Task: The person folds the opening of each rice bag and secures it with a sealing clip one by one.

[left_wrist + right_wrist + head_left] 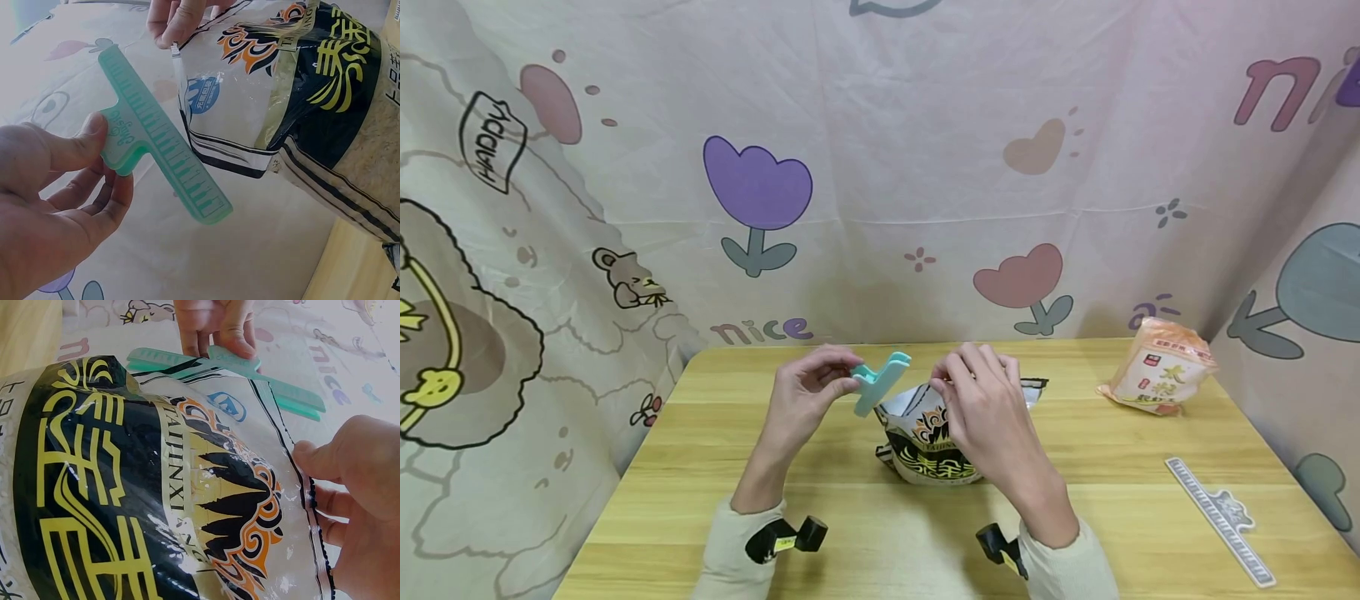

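My left hand point(805, 396) pinches the handle of a mint-green bag clip point(159, 128) printed with piano keys, thumb on one side and fingers on the other. Its long bars lie beside the top corner of a rice bag point(100, 481), overlapping that corner in the right wrist view. The bag, black and white with yellow lettering and an orange flame pattern, stands on the table. At its top edge my right hand point(988, 417) grips the film between thumb and fingers. Rice grains show through the lower part in the left wrist view.
An orange and white packet point(1168, 367) stands at the back right of the wooden table point(685, 467). Nearer on the right lies a flat grey-white clip point(1221, 521) with a piano-key print. A patterned cloth point(880, 183) hangs behind the table and along its sides.
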A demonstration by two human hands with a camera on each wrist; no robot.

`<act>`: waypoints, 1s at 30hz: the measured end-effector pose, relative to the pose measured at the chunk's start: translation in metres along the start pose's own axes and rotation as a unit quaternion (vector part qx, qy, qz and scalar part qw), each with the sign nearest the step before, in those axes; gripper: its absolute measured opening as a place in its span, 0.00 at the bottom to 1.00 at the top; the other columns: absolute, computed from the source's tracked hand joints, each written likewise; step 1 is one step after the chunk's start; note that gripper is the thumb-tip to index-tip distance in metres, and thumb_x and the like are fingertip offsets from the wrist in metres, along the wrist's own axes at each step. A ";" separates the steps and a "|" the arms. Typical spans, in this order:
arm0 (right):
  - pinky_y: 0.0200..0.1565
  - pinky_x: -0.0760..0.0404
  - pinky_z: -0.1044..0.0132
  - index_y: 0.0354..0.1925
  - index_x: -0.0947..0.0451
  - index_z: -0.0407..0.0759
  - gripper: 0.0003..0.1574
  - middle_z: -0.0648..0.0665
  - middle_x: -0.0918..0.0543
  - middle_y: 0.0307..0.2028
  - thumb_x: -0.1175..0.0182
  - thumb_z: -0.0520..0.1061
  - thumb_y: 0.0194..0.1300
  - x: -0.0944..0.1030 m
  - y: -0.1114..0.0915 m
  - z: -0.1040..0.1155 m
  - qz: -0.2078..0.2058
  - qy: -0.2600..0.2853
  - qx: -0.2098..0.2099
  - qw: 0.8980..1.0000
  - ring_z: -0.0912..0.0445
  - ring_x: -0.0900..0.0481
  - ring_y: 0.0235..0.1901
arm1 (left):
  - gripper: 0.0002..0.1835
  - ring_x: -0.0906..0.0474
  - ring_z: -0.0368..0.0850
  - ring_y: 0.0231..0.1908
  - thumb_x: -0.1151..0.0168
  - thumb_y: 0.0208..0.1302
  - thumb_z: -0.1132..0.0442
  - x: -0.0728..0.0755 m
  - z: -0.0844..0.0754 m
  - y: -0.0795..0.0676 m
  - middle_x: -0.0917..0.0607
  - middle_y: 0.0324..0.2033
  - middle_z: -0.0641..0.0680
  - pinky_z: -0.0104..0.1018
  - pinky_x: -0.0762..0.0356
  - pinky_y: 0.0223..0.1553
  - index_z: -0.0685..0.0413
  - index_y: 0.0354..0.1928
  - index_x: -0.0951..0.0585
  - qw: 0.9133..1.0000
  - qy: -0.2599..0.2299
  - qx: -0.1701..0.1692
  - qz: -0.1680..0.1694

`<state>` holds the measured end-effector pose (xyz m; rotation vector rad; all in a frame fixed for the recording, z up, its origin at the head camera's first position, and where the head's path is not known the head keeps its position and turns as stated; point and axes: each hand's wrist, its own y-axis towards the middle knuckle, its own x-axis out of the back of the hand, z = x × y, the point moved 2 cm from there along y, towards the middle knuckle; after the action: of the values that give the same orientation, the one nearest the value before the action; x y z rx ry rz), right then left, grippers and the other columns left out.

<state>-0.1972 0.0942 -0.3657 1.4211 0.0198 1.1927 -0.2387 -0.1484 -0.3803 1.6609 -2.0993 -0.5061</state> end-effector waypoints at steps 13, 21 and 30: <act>0.49 0.33 0.50 0.38 0.23 0.43 0.04 0.49 0.25 0.36 0.37 0.37 0.69 -0.002 0.000 -0.001 0.007 -0.008 0.007 1.000 0.51 0.28 0.39 | 0.13 0.15 0.44 0.43 0.32 0.58 0.81 -0.011 0.003 0.000 0.15 0.45 0.64 0.36 0.17 0.50 0.71 0.46 0.15 1.000 0.024 -0.014 0.000; 0.49 0.33 0.50 0.39 0.24 0.41 0.05 0.48 0.25 0.36 0.36 0.37 0.69 -0.002 0.001 0.000 0.007 -0.010 0.008 1.000 0.51 0.28 0.38 | 0.11 0.16 0.45 0.42 0.31 0.58 0.80 -0.018 0.004 0.000 0.14 0.42 0.63 0.35 0.17 0.49 0.71 0.44 0.15 0.999 0.030 -0.022 0.008; 0.49 0.33 0.51 0.41 0.22 0.43 0.06 0.50 0.24 0.37 0.34 0.37 0.68 0.003 0.000 -0.001 0.017 0.008 -0.009 1.000 0.52 0.28 0.40 | 0.11 0.16 0.46 0.42 0.30 0.57 0.80 -0.023 0.005 0.000 0.13 0.42 0.63 0.35 0.17 0.49 0.70 0.43 0.15 0.999 0.031 -0.017 0.009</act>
<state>-0.1969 0.0970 -0.3644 1.4014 -0.0030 1.2299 -0.2364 -0.1261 -0.3871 1.6155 -2.0486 -0.4766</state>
